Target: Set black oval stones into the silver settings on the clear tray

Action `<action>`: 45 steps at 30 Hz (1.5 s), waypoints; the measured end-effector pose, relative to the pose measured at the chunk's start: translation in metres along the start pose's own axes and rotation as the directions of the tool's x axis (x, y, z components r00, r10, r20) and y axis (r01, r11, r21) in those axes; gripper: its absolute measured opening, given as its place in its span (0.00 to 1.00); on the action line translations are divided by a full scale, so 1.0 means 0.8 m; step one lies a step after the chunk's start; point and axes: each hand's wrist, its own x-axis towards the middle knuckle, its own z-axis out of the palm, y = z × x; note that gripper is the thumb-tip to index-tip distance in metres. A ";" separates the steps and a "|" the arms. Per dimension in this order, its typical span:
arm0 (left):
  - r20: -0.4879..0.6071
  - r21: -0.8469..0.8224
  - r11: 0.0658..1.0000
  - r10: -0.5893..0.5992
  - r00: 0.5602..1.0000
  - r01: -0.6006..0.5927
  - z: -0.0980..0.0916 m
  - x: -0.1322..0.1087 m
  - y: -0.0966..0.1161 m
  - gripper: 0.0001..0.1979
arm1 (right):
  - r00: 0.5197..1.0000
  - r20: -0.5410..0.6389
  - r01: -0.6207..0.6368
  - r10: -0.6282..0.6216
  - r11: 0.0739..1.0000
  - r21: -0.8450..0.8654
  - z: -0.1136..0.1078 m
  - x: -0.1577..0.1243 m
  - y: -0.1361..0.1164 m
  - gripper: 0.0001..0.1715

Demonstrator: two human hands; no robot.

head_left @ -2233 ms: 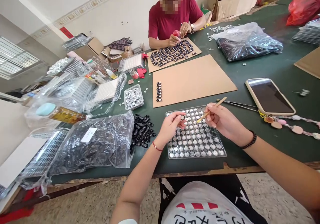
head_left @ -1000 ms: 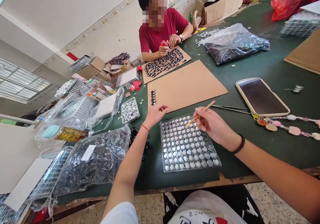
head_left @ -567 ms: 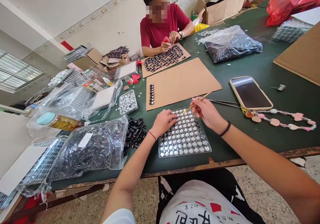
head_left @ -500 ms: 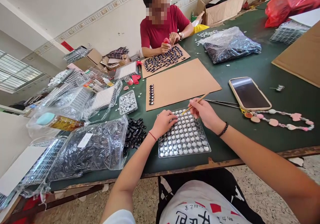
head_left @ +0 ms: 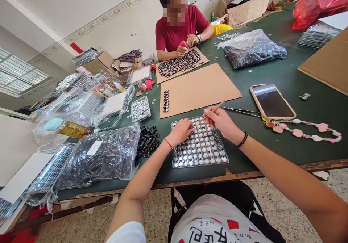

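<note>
A clear plastic tray point(head_left: 206, 159) of several small silver discs lies on the green table in front of me. My left hand point(head_left: 181, 130) rests on the tray's far left corner with its fingers curled down onto the discs. My right hand point(head_left: 221, 121) hovers over the tray's far right corner, pinching a thin wooden stick point(head_left: 214, 109) whose tip points down at the discs. Behind the tray lies a brown cardboard sheet point(head_left: 201, 87) with a short column of black pieces point(head_left: 165, 101) at its left edge.
A loose pile of black pieces point(head_left: 148, 143) and a bag of them point(head_left: 100, 158) lie left of the tray. A phone point(head_left: 272, 101), tweezers point(head_left: 240, 109) and a bead chain point(head_left: 307, 134) lie to the right. A person in a red shirt point(head_left: 179, 29) works across the table.
My left hand reached out to the cardboard, then came back onto the tray's far left corner. My right hand kept the stick over the tray. The view shifted slightly.
</note>
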 end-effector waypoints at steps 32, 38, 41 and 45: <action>0.146 -0.293 0.910 -0.262 0.954 0.295 -0.033 0.009 -0.005 0.08 | 0.994 0.071 -0.084 0.085 0.996 -0.022 -0.005 0.005 0.006 0.16; -0.173 -0.168 0.859 -0.509 0.843 0.484 -0.086 0.002 -0.076 0.08 | 0.994 0.059 -0.094 0.095 0.995 -0.027 -0.007 0.003 0.002 0.17; -0.369 -0.056 0.747 -0.632 0.681 0.663 -0.106 -0.011 -0.138 0.08 | 0.998 0.037 -0.056 0.058 0.997 -0.045 -0.008 0.003 0.001 0.17; -0.343 0.042 0.581 -0.755 0.558 0.813 -0.105 -0.032 -0.197 0.07 | 0.998 -0.034 0.039 -0.045 0.987 -0.158 -0.015 0.006 -0.001 0.18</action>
